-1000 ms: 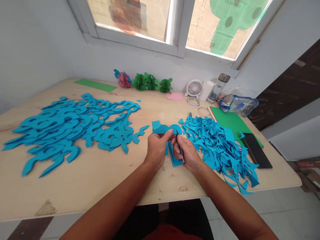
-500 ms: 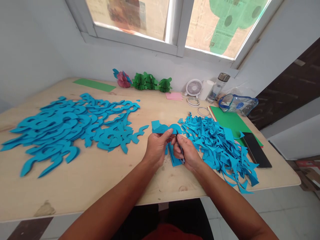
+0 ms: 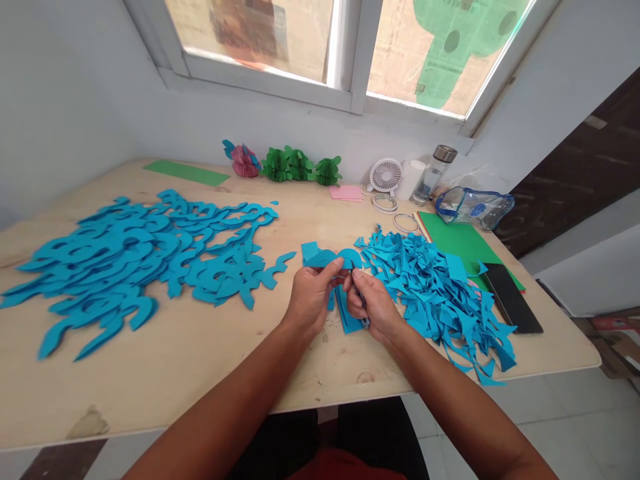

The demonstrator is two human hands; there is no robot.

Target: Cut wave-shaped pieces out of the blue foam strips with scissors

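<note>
My left hand (image 3: 313, 293) pinches a strip of blue paper (image 3: 323, 257) whose upper edge is partly cut into curves. Closed around a pair of scissors (image 3: 361, 303), my right hand (image 3: 374, 300) sits against the strip's right end; the blades are mostly hidden by the fingers. Below both hands, a folded blue paper piece (image 3: 349, 320) lies on the table. To the right is a heap of blue scraps (image 3: 430, 287). Wavy blue cut-outs (image 3: 125, 247) are piled on the left.
Green paper decorations (image 3: 300, 165), a small white fan (image 3: 385, 175), a glass bottle (image 3: 434, 175) and a clear pouch (image 3: 473, 205) line the back of the wooden table (image 3: 210, 360). A black phone-like slab (image 3: 513, 299) lies on green sheets (image 3: 453, 235) at right.
The view has shifted slightly. Both hands keep nearly the same place, with the strip and scissors still held.
</note>
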